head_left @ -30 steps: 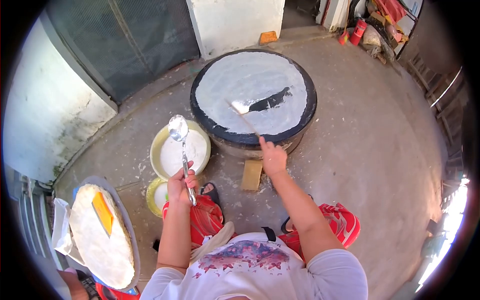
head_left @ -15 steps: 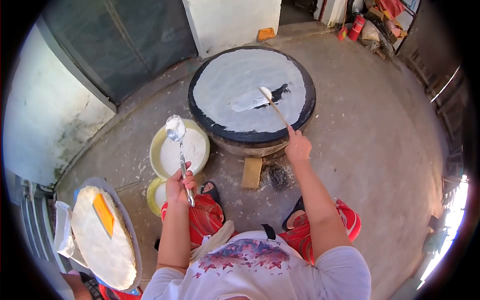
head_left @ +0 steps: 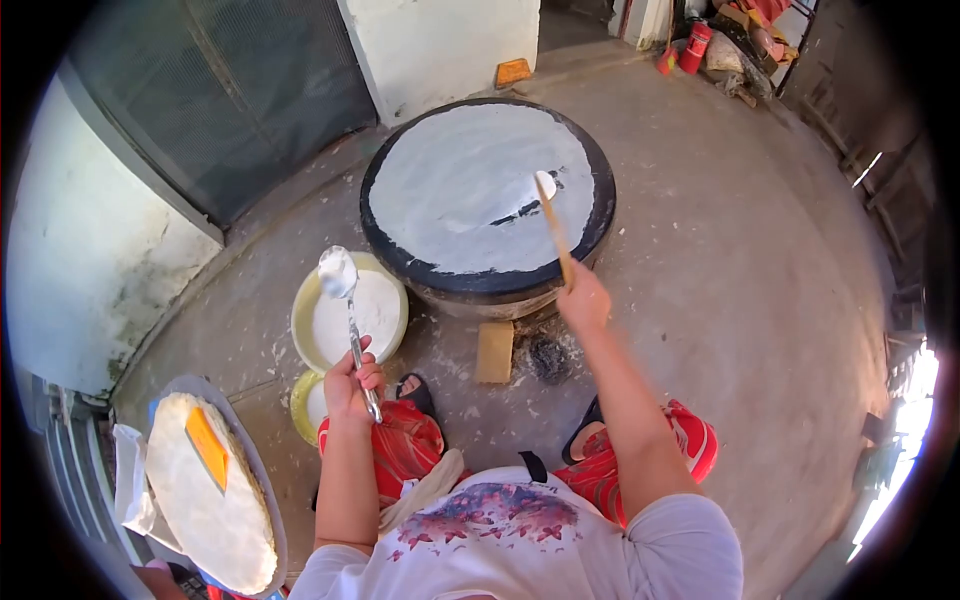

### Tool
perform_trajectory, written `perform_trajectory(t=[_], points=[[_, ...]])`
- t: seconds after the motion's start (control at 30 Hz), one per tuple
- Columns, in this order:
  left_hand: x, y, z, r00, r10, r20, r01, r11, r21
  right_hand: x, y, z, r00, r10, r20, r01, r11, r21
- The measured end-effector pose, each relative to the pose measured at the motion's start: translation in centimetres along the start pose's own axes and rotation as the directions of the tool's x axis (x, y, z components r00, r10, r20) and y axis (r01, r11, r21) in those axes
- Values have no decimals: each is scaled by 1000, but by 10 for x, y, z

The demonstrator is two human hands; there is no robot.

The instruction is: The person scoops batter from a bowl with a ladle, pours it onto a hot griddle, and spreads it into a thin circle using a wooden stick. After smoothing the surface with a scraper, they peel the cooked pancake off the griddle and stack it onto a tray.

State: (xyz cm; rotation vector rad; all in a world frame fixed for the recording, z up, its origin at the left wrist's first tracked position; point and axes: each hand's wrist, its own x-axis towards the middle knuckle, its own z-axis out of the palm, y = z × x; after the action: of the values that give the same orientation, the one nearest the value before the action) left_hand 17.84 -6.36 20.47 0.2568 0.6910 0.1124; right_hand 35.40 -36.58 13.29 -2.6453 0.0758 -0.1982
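A round black griddle [head_left: 590, 225] stands on the floor ahead, covered almost fully with white batter [head_left: 460, 190]; a thin dark streak stays bare near its right side. My right hand [head_left: 584, 300] grips a wooden spreader [head_left: 553, 225] whose white tip rests on the batter by that streak. My left hand [head_left: 352, 378] holds a metal ladle [head_left: 340, 280] upright, its bowl coated with batter, above a yellow bowl of white batter [head_left: 300, 315].
A smaller yellow bowl [head_left: 300, 405] sits by my left knee. A grey tray [head_left: 260, 470] at lower left carries a stack of flat white sheets with an orange scraper [head_left: 207, 445]. A wooden block [head_left: 494, 350] lies before the griddle. Walls and a mesh door stand behind.
My right hand swept the spreader from the griddle's middle to its right side, smearing batter over most of the bare black patch. The ladle in my left hand stayed nearly still.
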Motion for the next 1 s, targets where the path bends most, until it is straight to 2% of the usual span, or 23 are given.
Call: perform_trajectory(t=[0.07,0.1,0.13,0.2,0.27,0.33,0.37,0.43,0.47,0.53,0.57,0.6,0.67,0.7,0.77,0.8,0.87,0.9,0.97,1.0], points=[[2,-2,2,1000,8,-7,-8,1000,-6,-22,-9,3,990,-143,16,143,990,-10],[2,-2,2,1000,6,-4,-6,1000,-2,-21,-2,6,974,-201,103,213,970,-117],[2,-2,2,1000,3,-4,-3,1000,6,-14,7,6,975,-197,105,208,972,-112],[2,-2,1,1000,-11,-2,11,1000,9,10,26,1,993,-111,36,116,956,-268],[2,-3,3,1000,-30,10,30,1000,9,22,24,-17,995,-94,26,98,949,-298],[3,-4,3,1000,-16,-18,16,1000,0,27,17,-28,997,57,52,-46,980,-192],[3,-5,4,1000,-17,-15,17,1000,-1,30,22,-20,997,56,49,-46,980,-192],[3,-6,7,999,4,-34,-4,1000,10,39,35,5,993,73,89,-91,971,222],[4,-7,8,999,7,-33,-6,1000,9,47,43,8,994,70,89,-88,971,223],[4,-8,7,1000,-16,-2,16,1000,11,65,58,6,996,87,32,-92,923,374],[4,-8,6,1000,-17,-6,17,1000,19,77,66,2,979,176,100,-198,936,290],[4,-8,5,1000,-23,-9,23,1000,21,81,76,3,978,181,100,-203,935,292],[6,-8,7,1000,-28,-5,28,999,22,91,92,7,995,4,99,-21,985,170],[6,-9,8,1000,-21,-9,21,1000,19,91,94,-4,995,3,99,-19,985,170],[5,-9,5,1000,-14,-20,15,1000,15,77,93,-36,939,29,343,-157,923,352],[6,-9,6,1000,-7,-18,8,1000,21,77,101,-40,939,28,342,-156,923,351],[8,-10,7,1000,-4,-14,5,1000,28,74,120,-48,909,97,404,-304,818,488],[9,-11,6,1000,-11,0,11,1000,26,72,122,-41,908,103,405,-309,818,485],[9,-13,5,1000,-16,11,16,1000,26,69,120,-13,967,204,155,-250,885,393],[9,-13,6,1000,-22,9,22,999,50,65,110,-7,966,204,157,-250,884,396]])
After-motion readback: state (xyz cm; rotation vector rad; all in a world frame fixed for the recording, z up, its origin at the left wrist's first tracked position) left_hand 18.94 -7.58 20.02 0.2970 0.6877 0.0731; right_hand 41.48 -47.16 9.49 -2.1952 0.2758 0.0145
